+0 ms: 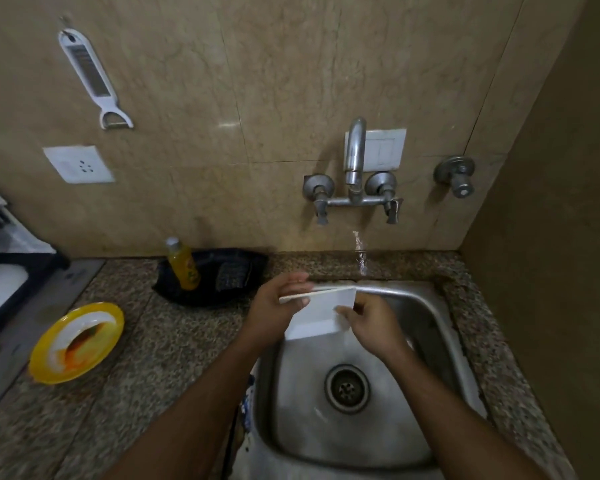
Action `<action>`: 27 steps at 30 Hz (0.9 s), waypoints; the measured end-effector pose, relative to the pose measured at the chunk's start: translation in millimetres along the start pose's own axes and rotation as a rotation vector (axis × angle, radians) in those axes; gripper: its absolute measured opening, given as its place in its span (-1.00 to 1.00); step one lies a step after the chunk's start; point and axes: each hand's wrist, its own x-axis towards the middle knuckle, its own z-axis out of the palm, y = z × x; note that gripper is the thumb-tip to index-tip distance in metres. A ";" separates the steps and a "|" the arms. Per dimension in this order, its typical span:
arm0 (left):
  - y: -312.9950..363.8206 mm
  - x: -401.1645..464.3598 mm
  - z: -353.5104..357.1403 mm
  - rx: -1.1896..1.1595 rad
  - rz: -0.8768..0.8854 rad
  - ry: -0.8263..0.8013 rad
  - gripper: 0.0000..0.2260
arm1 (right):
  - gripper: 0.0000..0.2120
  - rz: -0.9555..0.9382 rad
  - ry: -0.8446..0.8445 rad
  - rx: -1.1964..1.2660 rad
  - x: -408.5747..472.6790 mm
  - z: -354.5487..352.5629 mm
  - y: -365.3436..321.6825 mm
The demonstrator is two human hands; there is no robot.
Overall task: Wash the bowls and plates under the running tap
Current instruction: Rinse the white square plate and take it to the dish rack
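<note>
White plate held on edge over the sink, water running

The white plate [317, 313], square-cornered, is tilted steeply above the back left part of the steel sink [426, 327], its upper rim level with the sink's rear edge. 2 hands hold it. The left hand [278, 308] grips the plate's left side, fingers [293, 279] curled over the upper rim and pressed together, thumb against the near face. The right hand [369, 323] meets the plate's right edge, its fingers lying close together on the white surface; whether they pinch the edge or only press on it cannot be told from this angle.

The tap [355, 157] is mounted on the tiled wall behind the sink, with a lever on each side. A thin stream of water [360, 252] falls from its spout and passes just right of the plate's upper corner; the plate itself looks apart from the stream. The drain [347, 388] sits in the middle of the basin.

On the speckled bench [174, 341] to the left lies a yellow plate [75, 342] smeared with orange-brown sauce, well apart from the sink. Nearer the wall a black tray [212, 278] holds a bottle of yellow liquid [182, 263] and a dark scrub pad [234, 273]. A white peeler [92, 76] hangs on the wall above a white socket [78, 164]. Another valve [456, 176] projects from the wall right of the tap.
</note>
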 end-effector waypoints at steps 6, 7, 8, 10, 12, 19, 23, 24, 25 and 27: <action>-0.2 0.5 -7.0 0.452 0.058 -0.027 -0.70 | -0.92 -0.048 0.109 0.001 -13.4 -19.7 -23.3; 3.0 0.2 -6.2 0.457 0.073 -0.002 -0.72 | -0.88 -0.052 0.140 -0.016 -15.1 -19.9 -24.8; 6.6 0.4 -5.3 0.480 0.088 0.010 -0.74 | -0.79 -0.051 0.182 -0.048 -16.6 -19.6 -26.2; 9.2 3.1 -4.2 0.534 0.095 -0.007 -0.76 | -0.71 -0.015 0.203 -0.029 -17.4 -15.4 -21.4; 10.1 0.0 -4.1 0.513 0.079 -0.004 -0.76 | -0.74 -0.005 0.198 -0.030 -23.0 -10.8 -19.9; 4.1 1.7 -8.4 0.550 0.052 -0.001 -0.70 | -0.63 -0.010 0.199 -0.034 -28.0 -9.2 -25.2; 10.3 -0.5 -16.2 0.431 0.094 -0.019 -0.73 | -0.85 0.005 0.245 -0.007 -29.2 -12.0 -27.1; 7.5 1.5 -19.0 0.408 0.083 -0.035 -0.77 | -0.87 0.014 0.238 -0.003 -29.3 -11.6 -26.7; 3.1 2.0 -20.6 0.436 0.067 -0.057 -0.81 | -0.90 0.012 0.208 -0.016 -30.4 -9.5 -25.7; -3.4 -2.1 -22.8 0.564 0.061 -0.063 -0.84 | -0.92 -0.004 0.149 -0.067 -35.2 -3.8 -25.2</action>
